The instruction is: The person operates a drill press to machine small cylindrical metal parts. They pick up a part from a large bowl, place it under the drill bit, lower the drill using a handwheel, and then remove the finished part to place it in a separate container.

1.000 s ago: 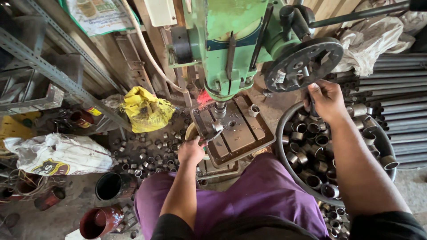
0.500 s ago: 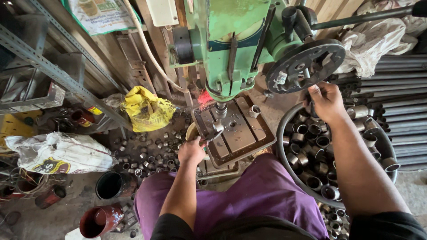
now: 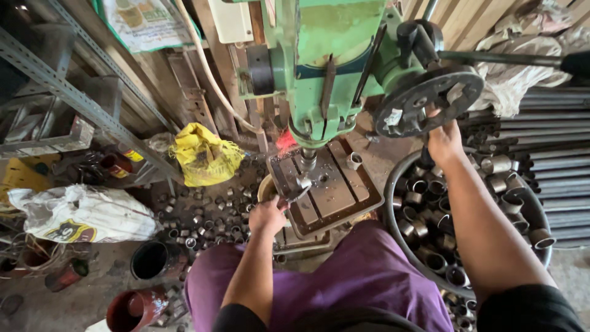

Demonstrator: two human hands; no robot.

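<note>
A green drill press (image 3: 329,67) stands in front of me over a slotted metal work table (image 3: 335,190). My left hand (image 3: 268,215) is closed on a small clamping tool (image 3: 294,192) that holds a short metal ring under the drill bit (image 3: 307,161). Out to the right, my right hand (image 3: 444,140) grips a handle of the black feed wheel (image 3: 427,101). One more ring (image 3: 354,160) sits loose on the work table.
A round basin (image 3: 393,184) full of short pipe rings stands at my right knee. Several rings lie scattered on the floor (image 3: 209,209) to the left, near a yellow bag (image 3: 204,155), a white sack (image 3: 83,212) and dark cans (image 3: 153,259). Long pipes (image 3: 553,147) are stacked at right.
My right hand has risen slightly from over the basin to the feed wheel's handle. My left hand stays at the clamp on the work table.
</note>
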